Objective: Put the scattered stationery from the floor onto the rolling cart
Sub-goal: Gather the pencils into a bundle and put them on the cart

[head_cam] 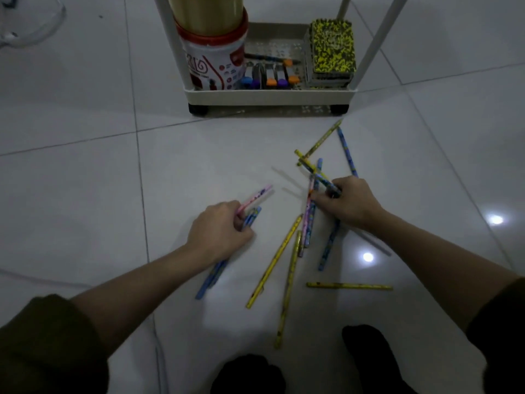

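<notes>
Glossy pale tiled floor (85, 172) with grey grout lines, dimly lit, reflecting two lamp spots (368, 256)

Glossy tile floor (85, 194), prob. plastic cart (270, 95)

- The scene is dimly lit, with muted, grey-toned colour throughout.
- Two small bright glare spots are reflected on the glossy floor tiles (85, 172), at lower right.
- Soft shadows are cast under the rolling cart (268, 95).
- Tile lines are bowed by wide-angle distortion toward the edges.
- The pink pencil (255, 198) is smeared by motion blur; the corners are darkened.
</notes>
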### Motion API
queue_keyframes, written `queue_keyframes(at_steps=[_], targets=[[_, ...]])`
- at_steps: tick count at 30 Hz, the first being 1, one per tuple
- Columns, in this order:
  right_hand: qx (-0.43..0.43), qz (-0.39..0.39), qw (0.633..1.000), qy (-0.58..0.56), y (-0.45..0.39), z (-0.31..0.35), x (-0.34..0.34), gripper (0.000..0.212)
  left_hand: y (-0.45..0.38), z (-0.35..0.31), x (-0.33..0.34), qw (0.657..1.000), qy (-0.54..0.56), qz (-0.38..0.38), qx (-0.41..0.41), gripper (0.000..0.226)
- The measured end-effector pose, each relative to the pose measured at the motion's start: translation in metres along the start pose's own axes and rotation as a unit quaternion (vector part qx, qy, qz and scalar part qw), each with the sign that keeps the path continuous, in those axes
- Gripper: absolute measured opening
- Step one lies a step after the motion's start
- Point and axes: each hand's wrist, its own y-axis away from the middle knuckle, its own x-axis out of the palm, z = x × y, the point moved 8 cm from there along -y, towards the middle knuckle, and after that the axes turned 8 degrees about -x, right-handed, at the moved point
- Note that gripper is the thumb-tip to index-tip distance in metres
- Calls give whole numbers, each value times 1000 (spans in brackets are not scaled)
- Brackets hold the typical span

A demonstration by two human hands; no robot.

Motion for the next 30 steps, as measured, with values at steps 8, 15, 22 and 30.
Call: queue_keyframes(at_steps=[8,15,22,30], targets=[[71,-8,997,10,1,13,29,44,-1,-1,1,998,-63,-2,21,23],[82,44,995,34,-4,29,37,32,-8,-9,12,985,-163,1,52,20],[20,20,1000,-4,-12,47,26,37,-22,1,-21,998,-53,-24,17,28],[69,47,892,-444,-17,110,60,24,-39,-5,-26,825,552,27,-118,20]])
